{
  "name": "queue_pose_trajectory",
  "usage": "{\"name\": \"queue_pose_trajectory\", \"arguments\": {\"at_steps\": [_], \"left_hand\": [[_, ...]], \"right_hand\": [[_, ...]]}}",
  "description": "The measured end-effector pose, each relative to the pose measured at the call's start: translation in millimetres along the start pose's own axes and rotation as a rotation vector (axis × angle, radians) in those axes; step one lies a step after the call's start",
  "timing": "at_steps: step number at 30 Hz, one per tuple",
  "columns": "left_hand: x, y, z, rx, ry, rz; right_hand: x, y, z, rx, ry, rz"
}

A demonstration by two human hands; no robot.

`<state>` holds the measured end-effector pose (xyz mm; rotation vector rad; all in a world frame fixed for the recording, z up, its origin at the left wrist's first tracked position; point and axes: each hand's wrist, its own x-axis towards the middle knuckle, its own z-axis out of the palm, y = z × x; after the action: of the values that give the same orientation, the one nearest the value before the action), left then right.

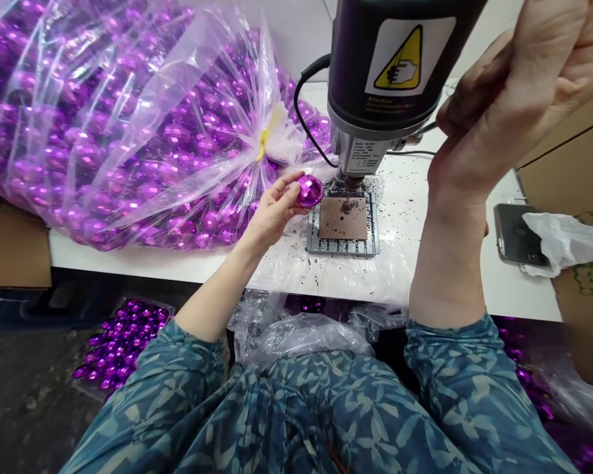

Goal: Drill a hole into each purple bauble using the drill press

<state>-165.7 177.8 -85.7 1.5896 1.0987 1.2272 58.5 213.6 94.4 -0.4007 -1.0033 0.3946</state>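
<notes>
A shiny purple faceted ball (310,191) is pinched between the fingertips of my left hand (279,205), just left of the drill press (383,72). Under the press head, a square brown plate (343,227) with a small dark hole lies on the slotted metal base (343,247), scattered with dark shavings. My right hand (514,92) is raised at the right side of the press, its fingers curled near a metal rod; what they grip is hidden behind the hand.
A large clear bag of purple balls (128,131), tied with yellow, fills the left of the white table (514,289). A phone (516,234) and crumpled white plastic (568,240) lie at the right, beside cardboard. More purple balls (123,339) sit low at the left.
</notes>
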Motion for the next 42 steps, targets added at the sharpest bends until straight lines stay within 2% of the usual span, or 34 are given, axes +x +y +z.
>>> {"name": "queue_pose_trajectory", "arguments": {"at_steps": [6, 12, 17, 23, 27, 33, 38, 42], "left_hand": [[2.4, -28.1, 44.1, -0.223, -0.023, -0.087], [8.1, -41.5, 65.4, -0.382, -0.008, -0.123], [9.3, -52.3, 73.6, -0.357, -0.012, -0.129], [11.4, -57.6, 77.4, -0.262, -0.054, -0.058], [8.0, -56.1, 79.5, -0.152, -0.097, 0.003], [-2.3, -46.5, 86.2, 0.098, -0.064, 0.139], [-5.7, -43.9, 89.6, 0.005, -0.095, 0.093], [-5.8, -46.6, 89.4, -0.008, -0.111, 0.092]], "right_hand": [[-3.5, -3.5, -0.3, 0.041, -0.002, 0.034], [-4.0, -4.5, -5.2, -0.009, -0.048, 0.038], [-4.3, -1.7, -6.2, 0.028, -0.050, 0.010], [-5.2, -1.8, -3.7, 0.053, -0.051, 0.009], [-4.1, -0.2, -5.5, 0.061, -0.029, 0.023], [-4.9, 1.6, -10.7, 0.062, -0.118, -0.033], [-15.8, -3.6, -11.1, -0.049, -0.109, -0.115], [-32.4, -1.0, -21.6, -0.120, -0.096, -0.193]]}}
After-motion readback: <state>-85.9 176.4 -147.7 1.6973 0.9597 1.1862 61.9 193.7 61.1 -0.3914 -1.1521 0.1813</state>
